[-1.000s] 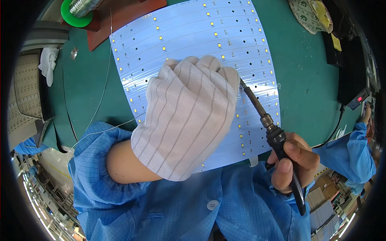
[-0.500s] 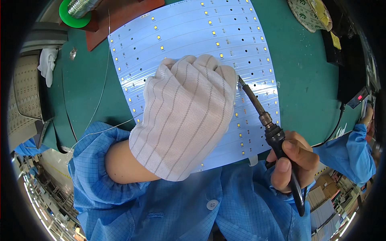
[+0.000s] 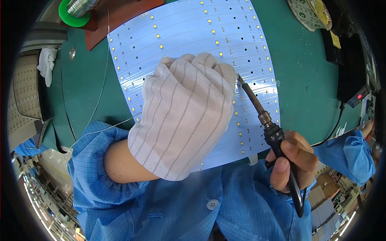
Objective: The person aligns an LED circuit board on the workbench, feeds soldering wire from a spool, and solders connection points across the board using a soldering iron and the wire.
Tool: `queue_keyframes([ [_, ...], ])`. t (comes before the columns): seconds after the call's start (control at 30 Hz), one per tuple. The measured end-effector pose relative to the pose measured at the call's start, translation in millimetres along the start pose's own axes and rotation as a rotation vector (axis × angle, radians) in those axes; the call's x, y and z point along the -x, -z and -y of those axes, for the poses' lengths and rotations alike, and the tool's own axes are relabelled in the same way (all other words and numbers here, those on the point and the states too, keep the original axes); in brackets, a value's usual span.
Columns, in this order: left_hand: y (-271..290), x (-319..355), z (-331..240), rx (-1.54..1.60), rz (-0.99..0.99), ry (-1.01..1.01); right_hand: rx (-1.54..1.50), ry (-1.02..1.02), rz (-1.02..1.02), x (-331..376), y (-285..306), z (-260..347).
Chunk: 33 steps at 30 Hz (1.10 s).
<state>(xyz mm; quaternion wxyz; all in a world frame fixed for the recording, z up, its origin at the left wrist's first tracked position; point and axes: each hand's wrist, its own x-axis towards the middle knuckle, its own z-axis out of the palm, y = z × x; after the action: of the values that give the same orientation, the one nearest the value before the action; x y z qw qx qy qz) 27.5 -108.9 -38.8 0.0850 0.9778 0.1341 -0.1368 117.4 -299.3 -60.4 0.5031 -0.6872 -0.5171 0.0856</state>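
Note:
My left hand, in a white striped glove, lies closed over the middle of a white LED board with rows of small yellow LEDs. Thin solder wire loops from the spool and runs in under that glove; the fingers that grip it are mostly hidden. Bare, my right hand is wrapped round the black handle of a soldering iron. The iron slants up and left, its tip right beside the gloved fingertips at the board. Whether the tip touches the board, I cannot tell.
A green-flanged solder spool stands by a red-brown plate at the far left. A white cloth hangs at left. On the right are a black box with a red light, a yellow sponge and another person's blue sleeve.
My hands, the iron and the board hold nearly the same places. At the right edge the other person's sleeve has shifted slightly downward.

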Motion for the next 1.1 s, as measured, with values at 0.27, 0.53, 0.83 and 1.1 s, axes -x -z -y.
queue_keyframes([
  [0.27, -0.6, 0.3, -0.4, -0.011, 0.005, 0.010, -0.096, 0.012, -0.131, -0.6, 10.0, -6.0],
  [0.53, 17.0, -6.6, -3.8, 0.041, 0.264, 0.099, -0.342, -0.273, -0.138, -18.4, 19.3, -11.6],
  [0.83, 11.1, -2.7, -0.3, 0.004, 0.126, 0.076, -0.357, -0.319, -0.106, -21.3, 17.6, -15.8],
  [1.1, -4.1, 1.4, 2.3, -0.041, -0.054, 0.027, -0.371, -0.321, -0.110, -20.6, 18.3, -18.9],
])
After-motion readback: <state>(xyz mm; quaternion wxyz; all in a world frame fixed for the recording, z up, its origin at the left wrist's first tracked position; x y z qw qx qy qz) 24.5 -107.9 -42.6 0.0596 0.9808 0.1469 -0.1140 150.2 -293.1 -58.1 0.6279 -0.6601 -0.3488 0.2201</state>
